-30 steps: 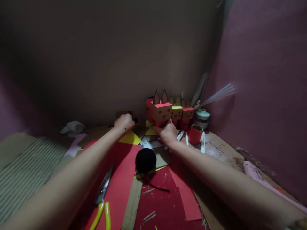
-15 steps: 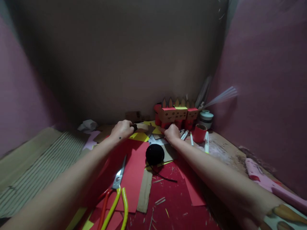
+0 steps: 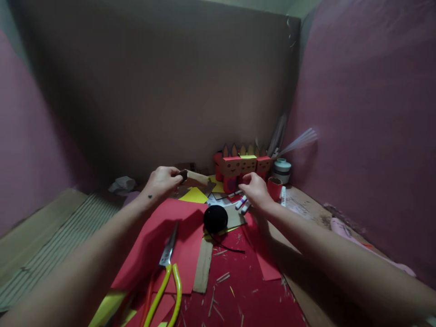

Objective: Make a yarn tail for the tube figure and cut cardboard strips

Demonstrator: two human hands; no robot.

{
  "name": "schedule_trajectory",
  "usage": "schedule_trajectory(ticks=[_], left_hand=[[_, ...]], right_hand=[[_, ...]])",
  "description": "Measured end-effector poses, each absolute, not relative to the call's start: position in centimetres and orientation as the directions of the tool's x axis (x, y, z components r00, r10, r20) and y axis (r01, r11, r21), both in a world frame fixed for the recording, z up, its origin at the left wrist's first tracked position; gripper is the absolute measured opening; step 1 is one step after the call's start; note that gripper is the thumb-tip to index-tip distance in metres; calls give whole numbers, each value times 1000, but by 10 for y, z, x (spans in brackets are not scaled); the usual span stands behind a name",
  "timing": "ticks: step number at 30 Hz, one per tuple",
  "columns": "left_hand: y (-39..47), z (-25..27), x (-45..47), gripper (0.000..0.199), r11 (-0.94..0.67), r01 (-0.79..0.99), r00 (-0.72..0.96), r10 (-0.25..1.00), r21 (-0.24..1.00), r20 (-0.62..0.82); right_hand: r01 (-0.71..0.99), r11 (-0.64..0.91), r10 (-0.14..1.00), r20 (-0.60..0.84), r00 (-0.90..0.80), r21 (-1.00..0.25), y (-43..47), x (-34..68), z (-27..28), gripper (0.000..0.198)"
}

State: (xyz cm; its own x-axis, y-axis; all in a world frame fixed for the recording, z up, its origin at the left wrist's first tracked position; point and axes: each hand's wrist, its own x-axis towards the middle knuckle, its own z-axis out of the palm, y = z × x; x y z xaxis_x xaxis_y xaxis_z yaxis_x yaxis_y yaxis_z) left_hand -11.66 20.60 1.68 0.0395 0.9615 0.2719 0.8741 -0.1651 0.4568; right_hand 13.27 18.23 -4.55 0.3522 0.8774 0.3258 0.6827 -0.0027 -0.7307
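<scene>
The cardboard piece (image 3: 198,178) is gripped by the left hand (image 3: 165,180), thumb and fingers being clamped on its dark end; the free end is projected rightward from the fingertips, toward the right hand (image 3: 255,188). The right hand's fingers are curled, with thumb and forefinger parted. The red-topped cat figure (image 3: 231,169) is positioned upright just beyond and left of the right fingertips; contact cannot be confirmed. Markers (image 3: 241,202) are located directly below the right hand, and the red tube (image 3: 275,189) just to its right. The black yarn ball (image 3: 215,219) is situated between both hands, nearer the body. The scissors (image 3: 167,261) are laid nearer the body than the left hand.
</scene>
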Motion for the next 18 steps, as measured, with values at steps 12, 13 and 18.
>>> schedule_trajectory(ticks=[12, 13, 18], left_hand=[[155, 28, -3, 12, -375, 795, 424, 905, 477, 4], [153, 26, 8, 11, -383, 801, 442, 896, 460, -25], [150, 16, 58, 13, -394, 840, 471, 870, 372, -142]], right_hand=[[321, 626, 753, 445, -484, -710, 2, 82, -99, 7], [326, 645, 739, 456, -496, -691, 2, 82, -103, 7], [342, 730, 663, 492, -564, -592, 11, 94, -109, 9]])
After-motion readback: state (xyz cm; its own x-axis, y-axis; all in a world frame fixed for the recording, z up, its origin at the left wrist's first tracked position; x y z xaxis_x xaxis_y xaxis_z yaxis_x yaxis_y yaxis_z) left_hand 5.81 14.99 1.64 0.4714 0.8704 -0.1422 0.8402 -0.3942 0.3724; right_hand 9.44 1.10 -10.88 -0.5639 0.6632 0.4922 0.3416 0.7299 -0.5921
